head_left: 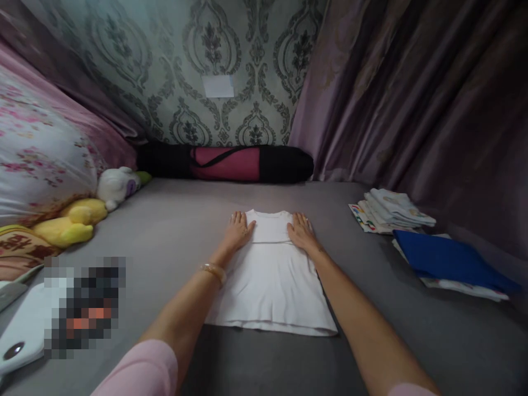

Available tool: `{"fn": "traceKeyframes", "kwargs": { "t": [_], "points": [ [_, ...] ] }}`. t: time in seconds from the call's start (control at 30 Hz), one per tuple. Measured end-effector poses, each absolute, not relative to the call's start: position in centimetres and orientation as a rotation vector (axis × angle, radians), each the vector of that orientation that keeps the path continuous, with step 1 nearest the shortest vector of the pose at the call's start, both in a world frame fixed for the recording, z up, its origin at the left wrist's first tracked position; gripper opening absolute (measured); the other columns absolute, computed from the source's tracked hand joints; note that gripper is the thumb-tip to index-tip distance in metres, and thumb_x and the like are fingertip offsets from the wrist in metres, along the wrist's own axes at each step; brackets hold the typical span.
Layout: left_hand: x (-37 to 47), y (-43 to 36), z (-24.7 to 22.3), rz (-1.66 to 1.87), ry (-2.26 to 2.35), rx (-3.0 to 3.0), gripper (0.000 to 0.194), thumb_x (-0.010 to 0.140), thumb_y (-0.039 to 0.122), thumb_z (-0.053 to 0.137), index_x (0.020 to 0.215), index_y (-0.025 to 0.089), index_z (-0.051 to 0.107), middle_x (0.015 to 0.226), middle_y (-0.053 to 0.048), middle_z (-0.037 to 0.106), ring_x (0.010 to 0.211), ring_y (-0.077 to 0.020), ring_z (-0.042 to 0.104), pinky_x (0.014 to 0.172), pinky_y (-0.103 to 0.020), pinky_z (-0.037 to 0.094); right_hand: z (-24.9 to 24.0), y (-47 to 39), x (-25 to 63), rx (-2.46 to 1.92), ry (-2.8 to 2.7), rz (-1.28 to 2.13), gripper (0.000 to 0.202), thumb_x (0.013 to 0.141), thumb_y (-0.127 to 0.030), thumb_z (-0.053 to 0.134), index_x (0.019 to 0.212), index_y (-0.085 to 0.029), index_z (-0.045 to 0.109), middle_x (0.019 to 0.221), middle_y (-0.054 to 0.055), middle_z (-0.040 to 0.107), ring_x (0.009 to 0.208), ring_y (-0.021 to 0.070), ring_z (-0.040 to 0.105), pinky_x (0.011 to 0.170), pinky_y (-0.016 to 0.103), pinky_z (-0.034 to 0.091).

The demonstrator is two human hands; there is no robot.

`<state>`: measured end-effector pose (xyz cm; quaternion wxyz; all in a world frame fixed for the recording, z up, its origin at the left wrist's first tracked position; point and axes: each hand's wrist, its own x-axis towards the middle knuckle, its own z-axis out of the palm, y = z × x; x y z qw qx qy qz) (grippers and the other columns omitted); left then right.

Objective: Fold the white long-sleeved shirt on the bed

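Observation:
A small white dress [272, 286] lies flat in the middle of the grey bed sheet, its neckline away from me and its flared hem toward me. My left hand [239, 230] rests palm down on its upper left edge, fingers extended. On the upper right edge lies my right hand [302, 231], also flat with the fingers stretched out. A seam or fold runs across the dress between the two hands. Neither hand grips anything.
Folded clothes [391, 212] and a blue folded cloth [449, 261] lie at the right. A black and pink bag [226, 164] lies along the wall. Plush toys [117, 184], a floral pillow [41, 148] and a white object [31, 324] are at the left.

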<state>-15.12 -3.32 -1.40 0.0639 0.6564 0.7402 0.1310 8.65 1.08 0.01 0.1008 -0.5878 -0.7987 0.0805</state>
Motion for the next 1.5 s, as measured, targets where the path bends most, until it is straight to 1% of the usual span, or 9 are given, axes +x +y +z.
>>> {"fn": "traceKeyframes", "kwargs": {
  "t": [0.2, 0.33, 0.4, 0.53, 0.63, 0.8, 0.9, 1.13, 1.5],
  "points": [
    [-17.5, -5.6, -0.4, 0.426, 2.083, 1.887, 0.082, 0.09, 0.061, 0.033, 0.149, 0.006, 0.019, 0.157, -0.023, 0.011, 0.146, -0.0331, 0.007, 0.114, -0.045, 0.019, -0.4, 0.1, 11.9, -1.558, -2.247, 0.544, 0.068, 0.092, -0.03, 0.034, 0.15, -0.001, 0.014, 0.154, 0.018, 0.015, 0.142, 0.0235, 0.013, 0.117, 0.041, 0.018],
    [-18.9, -9.7, -0.2, 0.317, 2.03, 1.945, 0.104, 0.08, 0.075, 0.038, 0.151, 0.004, 0.01, 0.156, -0.025, 0.009, 0.145, -0.036, 0.008, 0.115, -0.047, 0.017, -1.1, -4.3, 14.3, -1.406, -2.442, 0.414, 0.071, 0.093, -0.034, 0.037, 0.149, 0.003, 0.013, 0.154, 0.021, 0.007, 0.143, 0.0252, 0.005, 0.117, 0.042, 0.014],
    [-19.2, -12.1, -0.2, 0.254, 2.01, 2.007, 0.109, 0.076, 0.079, 0.039, 0.151, 0.005, 0.01, 0.156, -0.026, 0.011, 0.144, -0.0382, 0.01, 0.114, -0.052, 0.017, -1.1, -7.1, 15.2, -1.296, -2.54, 0.294, 0.066, 0.096, -0.036, 0.034, 0.15, -0.002, 0.016, 0.155, 0.019, 0.007, 0.143, 0.0252, 0.003, 0.117, 0.044, 0.015],
    [-20.1, -16.7, 0.2, 0.207, 1.916, 2.167, 0.101, 0.08, 0.076, 0.037, 0.152, 0.011, 0.009, 0.156, -0.025, 0.013, 0.144, -0.0378, 0.013, 0.113, -0.057, 0.017, 0.2, -11.8, 16.6, -1.113, -2.699, 0.194, 0.057, 0.1, -0.034, 0.031, 0.151, -0.011, 0.022, 0.156, 0.013, 0.006, 0.143, 0.0252, 0.003, 0.116, 0.049, 0.015],
    [-21.1, -18.9, 1.3, 0.14, 1.823, 2.199, 0.097, 0.081, 0.072, 0.044, 0.152, 0.013, 0.012, 0.155, -0.025, 0.016, 0.144, -0.037, 0.016, 0.112, -0.056, 0.021, 2.1, -13.9, 17.3, -0.969, -2.83, 0.272, 0.051, 0.1, -0.031, 0.032, 0.148, -0.016, 0.032, 0.155, 0.01, 0.017, 0.142, 0.0234, 0.013, 0.116, 0.048, 0.014],
    [-19.3, -18.3, 3.9, 0.174, 1.57, 2.372, 0.07, 0.086, 0.05, 0.053, 0.146, 0.021, 0.032, 0.156, -0.016, 0.022, 0.144, -0.0326, 0.021, 0.113, -0.052, 0.022, 4.5, -13.1, 15.7, -0.846, -2.869, 0.308, 0.046, 0.097, -0.03, 0.04, 0.142, -0.02, 0.045, 0.151, 0.006, 0.03, 0.14, 0.0216, 0.022, 0.117, 0.046, 0.009],
    [-15.1, -16.8, 4.1, 0.273, 1.441, 2.493, 0.054, 0.094, 0.042, 0.043, 0.143, 0.018, 0.038, 0.155, -0.015, 0.026, 0.144, -0.026, 0.021, 0.115, -0.044, 0.022, 4.1, -11.5, 13.3, -0.94, -2.845, 0.27, 0.051, 0.098, -0.032, 0.041, 0.146, -0.015, 0.037, 0.154, 0.008, 0.022, 0.142, 0.0203, 0.015, 0.117, 0.044, 0.011],
    [-12.1, -19.5, 2.4, 0.105, 1.395, 2.558, 0.065, 0.096, 0.058, 0.024, 0.15, 0.021, 0.025, 0.158, -0.012, 0.016, 0.146, -0.0253, 0.01, 0.117, -0.045, 0.009, 2.7, -13.8, 13.4, -0.795, -2.956, 0.352, 0.053, 0.1, -0.035, 0.038, 0.15, -0.02, 0.03, 0.156, 0.006, 0.013, 0.143, 0.0219, 0.01, 0.117, 0.046, 0.008],
    [-16.7, -26.1, 4.1, 0.159, 1.346, 2.506, 0.064, 0.094, 0.053, 0.041, 0.151, 0.032, 0.019, 0.157, -0.003, 0.022, 0.144, -0.0235, 0.02, 0.118, -0.047, 0.017, 4.1, -21.4, 17.7, -0.727, -2.913, 0.432, 0.06, 0.098, -0.025, 0.044, 0.153, -0.025, 0.02, 0.154, 0.006, 0.02, 0.141, 0.0238, 0.018, 0.117, 0.05, 0.018]
  ]
}}
